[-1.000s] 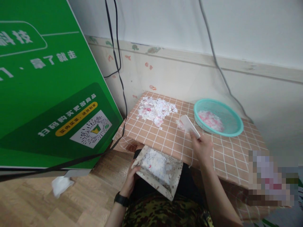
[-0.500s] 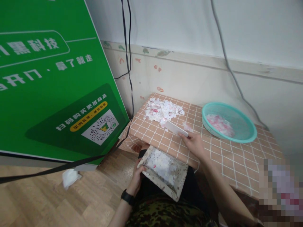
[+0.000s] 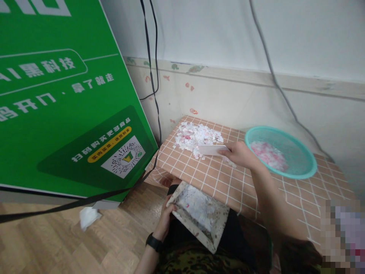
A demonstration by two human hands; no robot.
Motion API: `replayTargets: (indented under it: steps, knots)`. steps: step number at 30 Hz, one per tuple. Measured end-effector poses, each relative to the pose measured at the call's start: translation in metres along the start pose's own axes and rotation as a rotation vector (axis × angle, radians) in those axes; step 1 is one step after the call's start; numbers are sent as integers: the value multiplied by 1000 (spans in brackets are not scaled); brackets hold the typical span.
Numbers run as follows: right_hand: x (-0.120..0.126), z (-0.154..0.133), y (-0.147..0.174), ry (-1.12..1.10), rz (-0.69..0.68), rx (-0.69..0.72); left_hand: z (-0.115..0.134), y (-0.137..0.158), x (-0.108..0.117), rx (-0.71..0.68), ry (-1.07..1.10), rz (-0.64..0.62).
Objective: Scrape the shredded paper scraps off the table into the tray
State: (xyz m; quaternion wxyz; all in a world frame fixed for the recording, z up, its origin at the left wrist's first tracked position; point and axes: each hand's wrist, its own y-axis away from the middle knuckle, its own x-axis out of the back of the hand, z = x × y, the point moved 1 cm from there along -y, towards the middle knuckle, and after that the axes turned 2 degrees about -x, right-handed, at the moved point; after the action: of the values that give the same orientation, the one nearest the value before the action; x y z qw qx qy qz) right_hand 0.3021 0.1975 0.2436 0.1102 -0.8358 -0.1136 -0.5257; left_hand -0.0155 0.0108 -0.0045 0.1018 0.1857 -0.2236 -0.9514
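My left hand grips the left edge of a speckled, shallow tray, thumb over its rim. White paper-like scraps lie in the tray, which rests by my lap below the table edge. My right hand pinches one end of a flat white strip, like a scraper. Its far end touches the near side of a pile of white and pinkish scraps on the table. A few more scraps lie under and beside my right hand.
A turquoise plastic basket holding pink and white scraps stands right on the checked tablecloth. A green panel rises at the left, with black cords hanging before the wall. A white crumpled bag lies on the floor.
My right hand has moved up and right, turning the white strip nearly level against the pile's near edge. The left hand still holds the tray. The view has shifted slightly.
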Motion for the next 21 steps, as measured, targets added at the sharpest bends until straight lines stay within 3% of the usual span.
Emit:
replayTargets:
  steps: [5, 10, 14, 21]
  knots:
    - [18, -17, -24, -26, -25, 136, -3, -2, 4, -9, -10, -25]
    - [3, -16, -45, -51, -103, 206, -6, -4, 7, -49, 27, -22]
    - [-7, -9, -49, -62, -153, 223, -3, -2, 7, -8, 17, 11]
    - [-5, -1, -44, -61, -164, 193, 2, -3, 2, 38, 4, 44]
